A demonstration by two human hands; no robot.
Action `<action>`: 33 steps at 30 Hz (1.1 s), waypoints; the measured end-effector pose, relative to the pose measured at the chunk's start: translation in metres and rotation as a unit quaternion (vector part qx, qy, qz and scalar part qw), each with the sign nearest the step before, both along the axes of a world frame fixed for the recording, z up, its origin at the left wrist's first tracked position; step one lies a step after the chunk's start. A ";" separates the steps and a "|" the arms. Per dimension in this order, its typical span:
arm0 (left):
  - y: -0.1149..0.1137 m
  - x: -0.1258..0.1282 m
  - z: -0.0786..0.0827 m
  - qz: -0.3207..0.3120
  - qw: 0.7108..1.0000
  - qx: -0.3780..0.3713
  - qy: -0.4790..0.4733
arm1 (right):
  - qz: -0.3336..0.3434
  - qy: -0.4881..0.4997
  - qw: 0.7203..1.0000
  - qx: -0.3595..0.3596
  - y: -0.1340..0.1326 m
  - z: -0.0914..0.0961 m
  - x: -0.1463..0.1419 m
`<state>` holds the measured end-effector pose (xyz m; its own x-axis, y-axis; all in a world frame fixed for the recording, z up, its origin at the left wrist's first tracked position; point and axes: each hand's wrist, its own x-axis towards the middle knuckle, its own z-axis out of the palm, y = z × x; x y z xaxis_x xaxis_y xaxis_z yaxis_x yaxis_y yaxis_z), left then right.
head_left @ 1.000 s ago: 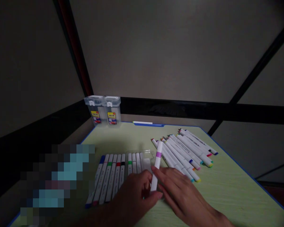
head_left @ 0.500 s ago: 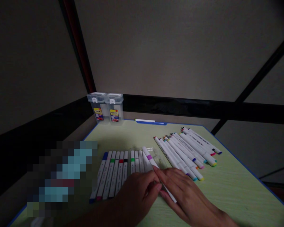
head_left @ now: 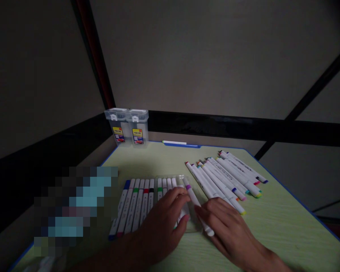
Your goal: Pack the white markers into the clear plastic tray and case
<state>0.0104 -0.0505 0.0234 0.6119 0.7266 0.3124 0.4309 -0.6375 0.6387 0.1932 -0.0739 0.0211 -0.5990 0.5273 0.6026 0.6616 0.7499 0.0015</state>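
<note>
My right hand [head_left: 229, 224] is closed on a white marker [head_left: 200, 211] with a purple band, gripping its near part. This marker slants at the right side of a clear plastic tray [head_left: 197, 226]. My left hand [head_left: 166, 219] reaches over the tray, thumb and fingers apart, the fingertips over the white markers [head_left: 169, 184] standing side by side in it. Whether those fingertips press on a marker is hard to see. To the left lies another row of white markers [head_left: 130, 211] with blue, green, red and black bands, partly hidden by my left forearm.
Loose white markers [head_left: 226, 173] with coloured ends lie in a pile at right. Two clear lidded boxes [head_left: 138, 126] stand at the back left corner. A single marker [head_left: 174, 142] rests by a blue piece [head_left: 184, 146] at the table's [head_left: 286, 226] back edge. A pixelated patch covers the left.
My hands have moved apart. The purple-banded marker has shifted right, away from the row, still in my right hand. My left hand's fingers have opened and moved over the tray's markers.
</note>
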 end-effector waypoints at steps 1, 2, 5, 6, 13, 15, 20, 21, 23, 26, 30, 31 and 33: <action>0.001 0.000 -0.002 0.004 1.000 0.006 0.003 | 0.002 -0.010 1.000 0.004 0.000 0.000 0.000; 0.002 -0.001 -0.003 0.011 1.000 0.012 0.005 | 0.003 -0.018 1.000 0.004 -0.001 0.000 0.000; 0.007 -0.002 -0.007 0.030 0.999 0.025 0.010 | 0.004 -0.029 1.000 -0.009 -0.002 0.002 -0.002; 0.009 -0.003 -0.008 0.032 0.999 0.028 0.015 | 0.005 -0.027 1.000 -0.013 -0.002 0.002 -0.003; 0.022 -0.007 -0.015 0.023 0.992 0.071 0.105 | -0.002 0.001 0.999 -0.039 -0.002 0.005 -0.005; 0.025 -0.008 -0.016 0.032 0.986 0.091 0.135 | -0.006 -0.009 0.999 -0.049 -0.001 0.004 -0.005; 0.027 -0.008 -0.009 0.020 0.974 0.117 0.194 | -0.025 -0.031 0.997 -0.073 0.000 0.001 -0.007; 0.027 -0.008 -0.008 0.019 0.973 0.119 0.199 | -0.028 -0.037 0.996 -0.076 0.000 0.000 -0.007; 0.026 -0.009 -0.008 0.020 0.972 0.122 0.202 | -0.027 -0.050 0.995 -0.076 0.001 -0.001 -0.008; 0.027 -0.010 -0.011 0.016 0.973 0.127 0.191 | -0.024 -0.065 0.995 -0.068 0.002 -0.002 -0.007; 0.029 -0.011 -0.015 0.004 0.975 0.136 0.174 | -0.018 -0.073 0.996 -0.057 0.002 -0.003 -0.006; 0.029 -0.011 -0.015 0.004 0.975 0.137 0.173 | -0.016 -0.076 0.995 -0.056 0.002 -0.004 -0.006; 0.029 -0.010 -0.014 0.005 0.975 0.138 0.172 | -0.014 -0.081 0.995 -0.059 0.002 -0.004 -0.006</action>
